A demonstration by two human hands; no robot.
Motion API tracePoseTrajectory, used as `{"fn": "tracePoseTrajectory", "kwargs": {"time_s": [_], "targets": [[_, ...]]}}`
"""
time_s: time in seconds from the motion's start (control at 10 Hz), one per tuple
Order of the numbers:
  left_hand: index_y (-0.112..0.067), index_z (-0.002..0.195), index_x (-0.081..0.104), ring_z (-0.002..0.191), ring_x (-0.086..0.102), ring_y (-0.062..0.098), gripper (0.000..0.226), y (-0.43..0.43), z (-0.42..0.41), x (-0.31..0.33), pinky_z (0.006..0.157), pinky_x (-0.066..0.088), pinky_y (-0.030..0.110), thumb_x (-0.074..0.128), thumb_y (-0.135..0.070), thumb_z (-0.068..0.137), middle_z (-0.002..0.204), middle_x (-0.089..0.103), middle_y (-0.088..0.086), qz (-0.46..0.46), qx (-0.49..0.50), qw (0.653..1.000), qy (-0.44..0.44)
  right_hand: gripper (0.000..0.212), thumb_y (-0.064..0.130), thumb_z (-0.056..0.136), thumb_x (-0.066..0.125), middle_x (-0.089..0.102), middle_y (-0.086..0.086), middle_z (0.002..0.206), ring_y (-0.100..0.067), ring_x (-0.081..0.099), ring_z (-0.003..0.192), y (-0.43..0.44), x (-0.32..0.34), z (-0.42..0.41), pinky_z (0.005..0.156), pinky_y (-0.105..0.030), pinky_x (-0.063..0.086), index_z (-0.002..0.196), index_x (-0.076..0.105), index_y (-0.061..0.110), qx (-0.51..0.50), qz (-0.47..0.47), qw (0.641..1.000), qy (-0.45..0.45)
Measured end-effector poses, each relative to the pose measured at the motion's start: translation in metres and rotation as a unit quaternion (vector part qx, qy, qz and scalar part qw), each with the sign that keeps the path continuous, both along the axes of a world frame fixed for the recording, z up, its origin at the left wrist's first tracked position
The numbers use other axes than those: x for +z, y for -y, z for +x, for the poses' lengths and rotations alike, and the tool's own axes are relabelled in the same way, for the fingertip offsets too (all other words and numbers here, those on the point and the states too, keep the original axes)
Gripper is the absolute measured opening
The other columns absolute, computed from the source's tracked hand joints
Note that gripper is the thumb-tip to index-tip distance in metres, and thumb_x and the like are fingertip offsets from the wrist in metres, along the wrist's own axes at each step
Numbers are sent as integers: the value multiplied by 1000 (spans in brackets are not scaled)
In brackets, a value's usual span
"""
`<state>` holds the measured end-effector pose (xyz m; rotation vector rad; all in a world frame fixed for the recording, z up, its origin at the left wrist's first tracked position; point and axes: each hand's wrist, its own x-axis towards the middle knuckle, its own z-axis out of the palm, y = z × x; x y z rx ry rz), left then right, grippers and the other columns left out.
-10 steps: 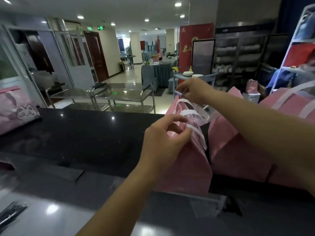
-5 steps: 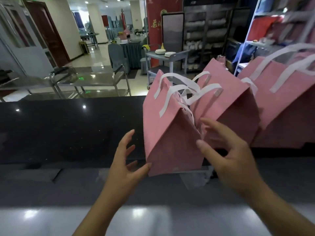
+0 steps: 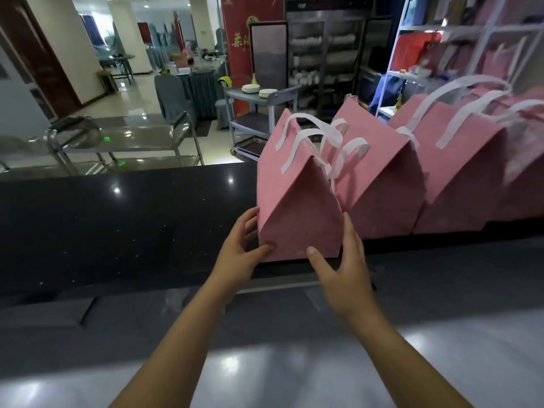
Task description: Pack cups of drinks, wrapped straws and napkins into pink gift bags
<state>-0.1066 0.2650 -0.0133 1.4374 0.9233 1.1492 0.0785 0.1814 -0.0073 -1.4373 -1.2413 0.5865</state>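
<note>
Two grips clasp the nearest pink gift bag (image 3: pixel 297 201) low down: left grip (image 3: pixel 238 251) and right grip (image 3: pixel 341 266), each thumb on its front, fingers round its sides; it stands upright at the black bench's (image 3: pixel 117 219) near edge, leftmost of the other pink bags (image 3: pixel 379 178)

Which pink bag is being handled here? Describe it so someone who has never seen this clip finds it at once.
A row of pink gift bags with white handles stands along the black counter. The one meant is the leftmost bag, at the row's open end. Unlike its neighbour, it is held low down between the left hand and the right hand.
</note>
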Motion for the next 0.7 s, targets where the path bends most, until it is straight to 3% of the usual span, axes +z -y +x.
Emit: {"fn": "tracePoseTrajectory", "kwargs": {"time_s": [0.1,0.3,0.4,0.5,0.6,0.7], "targets": [[-29,144,47,121,63,14,71,-13,3,3,85,59,32,70,6,87,135,62,-5,-2,-1,1000,-12,92,54,85,64,15,12,159,-12,24,145,-14,5,0,114,-38,32,153,2,46,-4,-33,999,33],[-29,145,45,118,63,9,71,-16,0,12,78,57,22,70,4,88,135,60,-6,-9,-10,999,-38,91,50,87,65,21,1,154,-22,32,141,-24,20,-1,110,-35,34,157,11,29,-42,-52,995,70],[-39,144,44,117,63,5,71,-9,-7,15,82,58,24,72,-4,88,136,59,-9,3,-22,998,-66,87,48,88,65,21,6,154,-17,32,140,-6,21,-2,110,-32,33,156,14,31,-35,-52,996,68],[-62,130,46,114,60,-4,70,5,-14,12,81,55,17,75,-13,88,135,55,-20,12,-17,996,-87,84,50,88,64,18,12,157,-13,29,141,15,10,0,111,-33,32,155,16,35,-17,-69,994,80],[-77,120,38,119,47,-9,75,28,-25,-3,91,47,17,75,-21,87,116,46,-54,33,-10,991,-133,83,49,89,64,12,17,160,-11,21,146,43,-10,6,110,-30,28,155,16,39,3,-117,990,80],[-75,127,32,116,44,-22,74,38,-30,-15,90,41,11,74,-28,88,117,43,-58,71,-29,980,-181,82,49,90,64,12,14,161,-13,20,146,58,-19,9,115,-35,28,155,16,38,4,-153,985,79]]}}
